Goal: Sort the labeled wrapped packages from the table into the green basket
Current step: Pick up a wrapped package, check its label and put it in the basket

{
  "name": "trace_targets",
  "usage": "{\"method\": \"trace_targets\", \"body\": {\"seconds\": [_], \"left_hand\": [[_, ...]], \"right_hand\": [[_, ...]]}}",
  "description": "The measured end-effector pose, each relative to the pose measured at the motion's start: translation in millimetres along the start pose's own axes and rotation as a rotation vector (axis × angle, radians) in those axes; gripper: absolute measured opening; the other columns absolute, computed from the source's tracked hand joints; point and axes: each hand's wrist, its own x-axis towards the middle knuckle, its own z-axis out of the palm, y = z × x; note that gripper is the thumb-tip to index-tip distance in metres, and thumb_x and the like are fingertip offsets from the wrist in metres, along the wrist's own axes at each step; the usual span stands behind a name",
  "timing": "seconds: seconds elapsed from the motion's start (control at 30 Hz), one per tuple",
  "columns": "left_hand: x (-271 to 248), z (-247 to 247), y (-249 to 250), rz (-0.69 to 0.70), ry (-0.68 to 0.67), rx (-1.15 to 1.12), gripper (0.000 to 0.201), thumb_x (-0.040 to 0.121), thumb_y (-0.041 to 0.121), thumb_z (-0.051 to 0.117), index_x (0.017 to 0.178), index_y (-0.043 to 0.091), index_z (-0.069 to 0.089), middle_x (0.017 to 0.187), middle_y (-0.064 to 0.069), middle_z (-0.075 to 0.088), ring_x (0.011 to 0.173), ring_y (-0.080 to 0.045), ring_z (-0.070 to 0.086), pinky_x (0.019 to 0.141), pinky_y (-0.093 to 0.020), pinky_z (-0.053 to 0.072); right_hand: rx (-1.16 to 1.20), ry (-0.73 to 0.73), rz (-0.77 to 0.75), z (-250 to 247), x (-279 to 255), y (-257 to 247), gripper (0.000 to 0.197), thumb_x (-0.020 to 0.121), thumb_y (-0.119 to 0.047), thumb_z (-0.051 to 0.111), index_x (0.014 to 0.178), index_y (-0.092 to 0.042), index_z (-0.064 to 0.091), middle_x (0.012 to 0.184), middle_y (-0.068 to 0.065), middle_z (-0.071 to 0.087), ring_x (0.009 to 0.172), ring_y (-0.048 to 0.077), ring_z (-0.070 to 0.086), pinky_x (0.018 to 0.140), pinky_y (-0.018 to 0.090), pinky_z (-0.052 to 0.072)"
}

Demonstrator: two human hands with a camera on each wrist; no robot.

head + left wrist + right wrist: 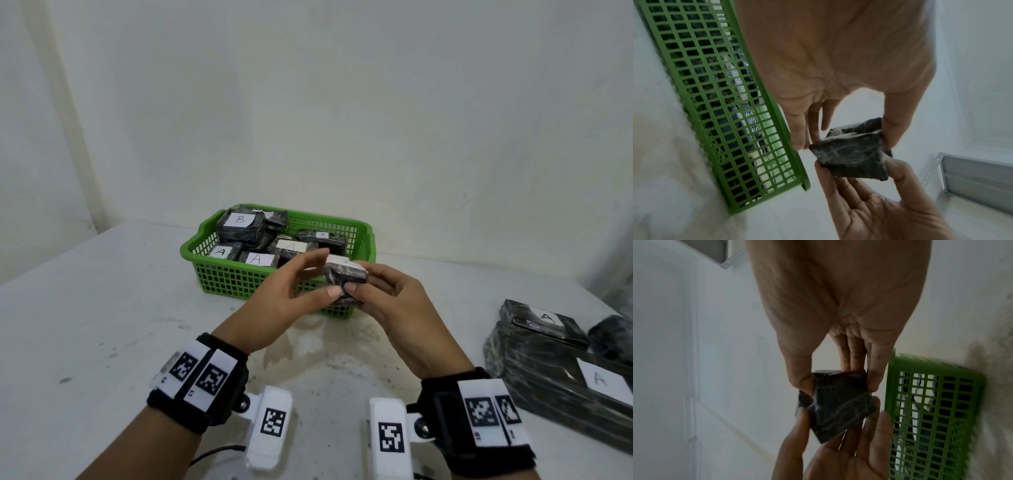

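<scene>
A small dark wrapped package (344, 279) is held in the air between both hands, just in front of the green basket (233, 277). My left hand (323, 274) pinches its left side, fingers over the top and thumb below. My right hand (363, 282) grips its right side. The white label on top faces away and I cannot read it. In the left wrist view the package (851, 154) sits between thumb and fingers beside the basket (715, 97). The right wrist view shows the package (838, 405) the same way. The basket holds several packages labeled A and one labeled B (239, 222).
At the table's right edge lies a large dark package labeled A (565, 377), with a smaller A package (541, 320) and another dark bundle (613, 335) on it. A white wall stands close behind the basket. A metal shelf frame (978, 178) is off to the right.
</scene>
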Motion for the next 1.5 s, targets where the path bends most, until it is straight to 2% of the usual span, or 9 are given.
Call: {"method": "trace_targets", "body": {"seconds": [0.13, 0.2, 0.37, 0.57, 0.8, 1.0, 1.13, 1.37, 1.5], "left_hand": [[2.7, 1.0, -4.5, 0.006, 0.078, -0.007, 0.069, 0.066, 0.036, 0.082, 0.131, 0.024, 0.061, 0.124, 0.007, 0.074, 0.12, -0.012, 0.067, 0.091, -0.025, 0.056], [2.3, -0.8, -6.5, 0.024, 0.086, -0.03, 0.07, 0.065, 0.03, 0.084, 0.131, 0.023, 0.061, 0.125, 0.005, 0.073, 0.121, -0.013, 0.067, 0.092, -0.024, 0.056], [1.3, -0.1, -5.2, 0.056, 0.082, -0.007, 0.073, 0.067, 0.028, 0.084, 0.136, 0.021, 0.058, 0.13, 0.004, 0.071, 0.127, -0.014, 0.064, 0.099, -0.029, 0.054], [2.5, 3.9, -7.9, 0.043, 0.149, 0.044, 0.081, 0.062, 0.035, 0.092, 0.134, 0.024, 0.056, 0.126, 0.005, 0.071, 0.122, -0.014, 0.066, 0.102, -0.037, 0.056], [-1.3, 10.0, -3.8, 0.088, 0.164, 0.115, 0.077, 0.068, 0.04, 0.085, 0.139, 0.027, 0.057, 0.127, 0.011, 0.07, 0.122, -0.008, 0.065, 0.098, -0.03, 0.057], [1.1, 5.5, -3.7, 0.079, 0.227, 0.105, 0.079, 0.062, 0.04, 0.081, 0.135, 0.02, 0.061, 0.122, 0.007, 0.073, 0.117, -0.008, 0.068, 0.095, -0.037, 0.06], [1.2, -1.9, -4.3, 0.007, 0.086, 0.01, 0.079, 0.07, 0.032, 0.087, 0.141, 0.021, 0.056, 0.133, 0.001, 0.068, 0.125, -0.019, 0.065, 0.102, -0.041, 0.056], [1.2, 4.3, -3.9, 0.019, 0.15, 0.102, 0.073, 0.067, 0.038, 0.083, 0.134, 0.022, 0.061, 0.122, 0.007, 0.073, 0.115, -0.012, 0.069, 0.09, -0.033, 0.06], [2.2, 9.4, -5.7, 0.011, 0.21, 0.07, 0.07, 0.063, 0.037, 0.092, 0.126, 0.028, 0.063, 0.116, 0.008, 0.075, 0.112, -0.009, 0.071, 0.087, -0.029, 0.061]], "right_hand": [[-0.096, -0.017, -0.037, -0.7, -0.3, -1.1, 0.052, 0.078, -0.01, 0.09, 0.125, -0.018, 0.07, 0.115, -0.002, 0.08, 0.113, 0.015, 0.074, 0.106, 0.041, 0.056], [-0.122, -0.032, -0.053, -0.1, -0.7, -1.7, 0.061, 0.07, -0.018, 0.096, 0.126, -0.02, 0.07, 0.118, -0.002, 0.079, 0.114, 0.016, 0.073, 0.107, 0.042, 0.055], [-0.159, -0.034, -0.105, -1.6, -3.0, -4.7, 0.055, 0.073, -0.005, 0.091, 0.122, -0.022, 0.071, 0.115, -0.004, 0.079, 0.113, 0.013, 0.073, 0.106, 0.039, 0.056], [-0.082, -0.091, -0.089, -0.1, -4.4, -5.7, 0.065, 0.067, -0.03, 0.087, 0.129, -0.022, 0.071, 0.12, -0.006, 0.078, 0.108, 0.014, 0.076, 0.098, 0.034, 0.06], [-0.072, -0.127, -0.107, -2.2, -3.8, -6.7, 0.065, 0.068, -0.023, 0.086, 0.13, -0.019, 0.07, 0.118, -0.005, 0.079, 0.106, 0.016, 0.077, 0.086, 0.023, 0.06], [-0.038, -0.182, -0.09, -4.2, -3.3, -3.6, 0.07, 0.072, -0.014, 0.084, 0.139, -0.018, 0.065, 0.131, -0.003, 0.074, 0.119, 0.021, 0.072, 0.104, 0.036, 0.056], [-0.025, -0.148, -0.077, -6.3, -2.6, -5.2, 0.068, 0.073, -0.018, 0.083, 0.139, -0.016, 0.066, 0.127, 0.002, 0.076, 0.119, 0.022, 0.072, 0.109, 0.043, 0.051], [-0.144, -0.058, -0.095, 0.3, -3.4, -5.6, 0.042, 0.088, -0.001, 0.077, 0.127, -0.017, 0.073, 0.113, -0.002, 0.081, 0.105, 0.015, 0.077, 0.088, 0.024, 0.06], [-0.009, -0.07, -0.005, 0.8, -1.9, -2.2, 0.055, 0.079, -0.011, 0.089, 0.13, -0.016, 0.069, 0.122, 0.009, 0.076, 0.107, 0.023, 0.077, 0.088, 0.035, 0.063]]}}
